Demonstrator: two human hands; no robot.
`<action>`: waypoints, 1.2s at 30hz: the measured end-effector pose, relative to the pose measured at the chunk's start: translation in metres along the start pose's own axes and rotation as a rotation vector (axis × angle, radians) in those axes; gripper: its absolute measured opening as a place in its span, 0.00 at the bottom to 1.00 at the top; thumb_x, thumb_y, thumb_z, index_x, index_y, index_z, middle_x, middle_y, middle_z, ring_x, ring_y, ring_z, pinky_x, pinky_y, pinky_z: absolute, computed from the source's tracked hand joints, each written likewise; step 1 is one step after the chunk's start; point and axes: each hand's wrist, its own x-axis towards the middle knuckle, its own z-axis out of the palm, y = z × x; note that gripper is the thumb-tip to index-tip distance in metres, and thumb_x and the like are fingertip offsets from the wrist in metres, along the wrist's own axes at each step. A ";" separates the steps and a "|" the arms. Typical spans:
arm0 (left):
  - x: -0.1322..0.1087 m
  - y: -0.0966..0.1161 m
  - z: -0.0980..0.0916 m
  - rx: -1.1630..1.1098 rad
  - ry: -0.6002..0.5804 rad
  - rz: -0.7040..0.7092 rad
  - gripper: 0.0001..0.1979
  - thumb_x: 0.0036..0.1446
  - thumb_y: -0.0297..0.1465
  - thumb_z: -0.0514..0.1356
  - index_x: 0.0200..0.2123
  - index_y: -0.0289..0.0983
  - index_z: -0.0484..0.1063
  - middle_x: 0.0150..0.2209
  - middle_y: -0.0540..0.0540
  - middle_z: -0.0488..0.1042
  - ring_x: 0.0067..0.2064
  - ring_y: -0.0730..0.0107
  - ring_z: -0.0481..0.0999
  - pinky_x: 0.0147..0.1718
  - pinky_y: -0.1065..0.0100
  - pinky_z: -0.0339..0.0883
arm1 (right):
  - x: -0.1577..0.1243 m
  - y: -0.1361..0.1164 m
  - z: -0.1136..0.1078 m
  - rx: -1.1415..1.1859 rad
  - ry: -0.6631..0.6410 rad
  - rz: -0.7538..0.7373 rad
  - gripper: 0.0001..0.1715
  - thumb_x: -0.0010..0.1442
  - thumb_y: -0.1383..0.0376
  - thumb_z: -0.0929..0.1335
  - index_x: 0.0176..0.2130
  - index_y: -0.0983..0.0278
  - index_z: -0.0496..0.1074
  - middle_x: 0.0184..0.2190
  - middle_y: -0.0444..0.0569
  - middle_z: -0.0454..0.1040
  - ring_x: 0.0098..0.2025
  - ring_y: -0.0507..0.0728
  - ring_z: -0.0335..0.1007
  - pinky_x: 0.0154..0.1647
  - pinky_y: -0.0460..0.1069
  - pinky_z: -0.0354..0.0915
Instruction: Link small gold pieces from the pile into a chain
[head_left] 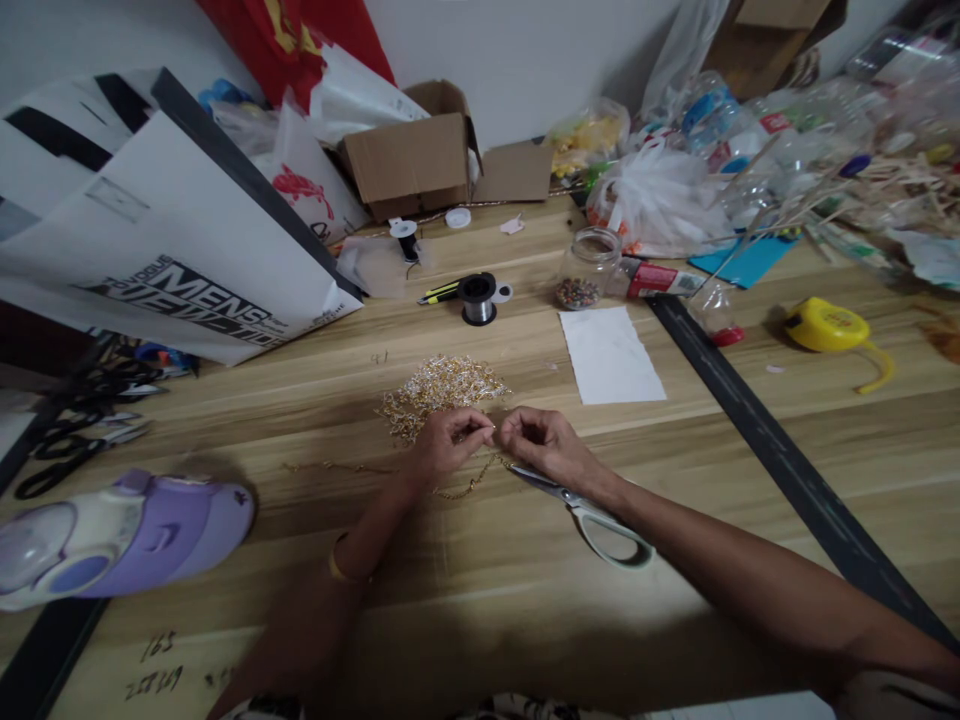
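My left hand (450,440) is closed in a pinch, with a tiny gold bit showing at its fingertips, too small to name. Close beside it, my right hand (546,443) is also pinched, and what its fingers hold is hidden. A thin gold chain (471,487) lies on the table below both hands, its one end passing up to the right fingers and the other trailing left. Just beyond my left hand is a loose pile of small gold and silver pieces (446,385). White-handled scissors (611,535) lie partly under my right wrist.
Behind the pile stand a wire spool (478,300), a jar of beads (589,270) and a sheet of white paper (611,355). A yellow tape measure (827,326) is at right. A purple bottle (169,535), black-handled scissors (67,465) and a paper bag (172,240) are at left.
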 end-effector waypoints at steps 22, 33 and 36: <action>-0.001 0.003 0.001 0.095 0.020 0.059 0.05 0.52 0.29 0.59 0.29 0.33 0.73 0.26 0.47 0.75 0.29 0.73 0.73 0.30 0.73 0.65 | 0.000 0.000 0.000 -0.012 0.004 0.009 0.16 0.54 0.57 0.68 0.26 0.67 0.66 0.20 0.41 0.61 0.23 0.48 0.53 0.24 0.44 0.52; -0.002 0.003 0.001 0.115 0.018 0.075 0.05 0.52 0.29 0.58 0.29 0.34 0.73 0.26 0.48 0.75 0.29 0.73 0.73 0.30 0.74 0.65 | 0.000 -0.004 0.000 0.015 0.012 0.041 0.19 0.52 0.53 0.69 0.27 0.67 0.66 0.20 0.41 0.61 0.22 0.47 0.52 0.21 0.43 0.49; -0.001 0.004 0.001 0.121 0.016 0.079 0.05 0.53 0.29 0.58 0.28 0.34 0.73 0.26 0.47 0.76 0.29 0.73 0.73 0.30 0.73 0.65 | 0.000 -0.004 0.000 0.025 0.024 0.049 0.19 0.52 0.53 0.69 0.27 0.67 0.66 0.20 0.41 0.61 0.21 0.47 0.51 0.21 0.43 0.49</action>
